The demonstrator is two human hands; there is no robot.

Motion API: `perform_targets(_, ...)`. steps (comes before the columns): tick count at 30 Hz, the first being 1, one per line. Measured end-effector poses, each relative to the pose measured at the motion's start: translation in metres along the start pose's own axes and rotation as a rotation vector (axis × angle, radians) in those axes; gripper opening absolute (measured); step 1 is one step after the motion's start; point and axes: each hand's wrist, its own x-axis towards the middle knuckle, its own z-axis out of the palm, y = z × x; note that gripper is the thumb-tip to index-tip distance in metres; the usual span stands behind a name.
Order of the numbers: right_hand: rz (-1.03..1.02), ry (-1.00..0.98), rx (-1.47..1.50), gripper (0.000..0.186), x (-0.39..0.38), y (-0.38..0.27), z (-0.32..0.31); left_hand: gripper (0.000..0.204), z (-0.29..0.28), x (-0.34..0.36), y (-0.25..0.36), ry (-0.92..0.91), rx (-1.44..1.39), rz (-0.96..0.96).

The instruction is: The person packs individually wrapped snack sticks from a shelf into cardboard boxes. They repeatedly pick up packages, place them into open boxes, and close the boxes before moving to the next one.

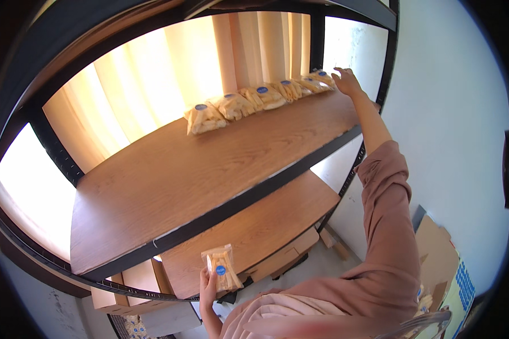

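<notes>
My left hand (208, 287), low in the view, grips a clear bag of pale stick-shaped snacks (225, 270) by its left edge. A round blue label marks the front of that bag. My right arm reaches up to the far right end of the upper shelf. There my right hand (346, 82) is beside the end bag of snacks (321, 75), fingers apart and bent toward it; whether they touch it I cannot tell. Several similar bags (263, 98) lean in a row along the shelf's back edge.
The wooden upper shelf (169, 175) has a black metal front rail (220, 210). Beneath it is a lower wooden shelf (266, 217). Curtains (152, 73) hang behind the rack, and a pale wall (447, 113) stands to the right. Cardboard boxes (136, 279) sit below left.
</notes>
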Motion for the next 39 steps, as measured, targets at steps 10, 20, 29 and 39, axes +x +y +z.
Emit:
perform_targets(10,0.099,-0.372,-0.256,0.05,0.01,-0.054,0.001,0.031,0.011,0.017,-0.018,0.043,0.021,-0.055)
perform_targets(20,-0.075,-0.661,-0.33,0.083,0.016,-0.037,0.004,0.034,0.021,0.019,-0.018,0.006,0.037,-0.058)
perform_targets(29,-0.117,-0.72,-0.291,0.086,-0.045,-0.052,-0.059,0.035,0.05,0.001,-0.007,-0.077,0.032,-0.011)
perform_targets(39,-0.002,-0.484,-0.36,0.071,-0.075,-0.041,-0.097,0.035,0.08,-0.027,0.028,-0.208,0.041,0.048)
